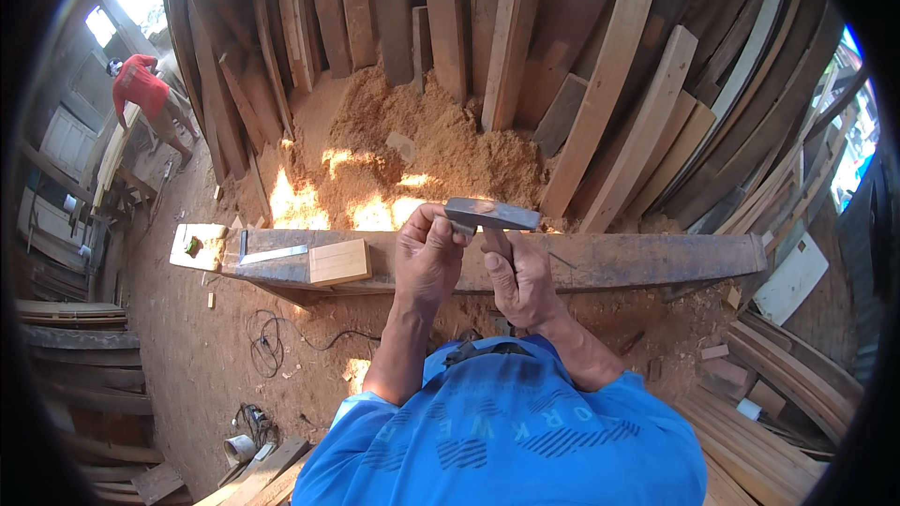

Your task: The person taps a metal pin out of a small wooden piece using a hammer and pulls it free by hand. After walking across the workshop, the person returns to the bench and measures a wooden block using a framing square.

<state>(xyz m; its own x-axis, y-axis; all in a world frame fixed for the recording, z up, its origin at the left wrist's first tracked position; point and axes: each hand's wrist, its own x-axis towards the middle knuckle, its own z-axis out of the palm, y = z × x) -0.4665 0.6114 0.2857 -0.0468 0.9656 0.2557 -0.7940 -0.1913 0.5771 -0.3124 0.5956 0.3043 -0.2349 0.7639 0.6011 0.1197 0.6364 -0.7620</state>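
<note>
Both my hands are raised over the long wooden beam, around a hammer (495, 214) with a dark metal head. My right hand (525, 286) is wrapped round the handle just below the head, thumb up along it. At the left end of the head, my left hand (429, 251) is closed, thumb and fingers pinching there. Whether a small separate piece is also between those fingers, I cannot make out. On the beam to the left lie a light wooden block (339, 262) and a metal try square (274, 254).
The worn beam (647, 258) crosses in front of me, with a small green object (192, 246) at its left end. Sawdust (441, 145) is heaped behind it, below leaning planks (600, 94). A black cable (267, 342) lies on the floor. A person in red (141, 84) bends over timber far left.
</note>
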